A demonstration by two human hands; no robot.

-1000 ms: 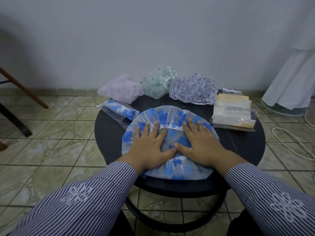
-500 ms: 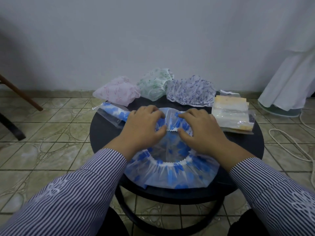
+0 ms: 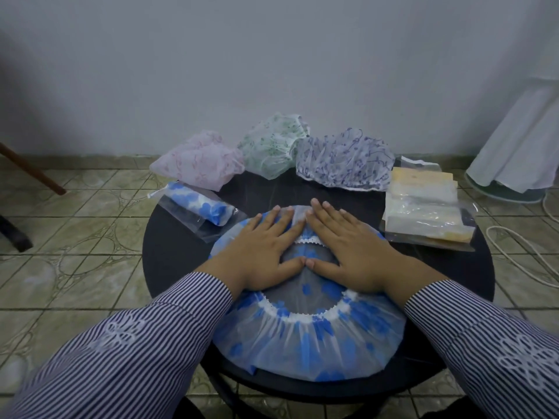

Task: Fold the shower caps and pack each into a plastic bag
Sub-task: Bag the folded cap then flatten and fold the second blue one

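A clear shower cap with blue flowers (image 3: 305, 343) lies flat on the round black table (image 3: 169, 261), its white elastic opening facing up. My left hand (image 3: 260, 252) and my right hand (image 3: 351, 249) press flat on its far half, fingers straight, thumbs touching at the middle. To the left lies a folded blue cap packed in a plastic bag (image 3: 199, 207). A pink cap (image 3: 199, 161), a green cap (image 3: 272, 143) and a purple-patterned cap (image 3: 344, 161) sit at the table's back edge. A stack of plastic bags (image 3: 423, 207) lies at the right.
The table stands on a tiled floor before a white wall. A wooden leg (image 3: 30, 170) slants in at the left. White cloth over a green base (image 3: 514, 146) and a white cord (image 3: 520, 249) lie at the right.
Half a second ago both hands pinched the cap's far rim with curled fingers. Now the fingers lie straight and press the cap flat.
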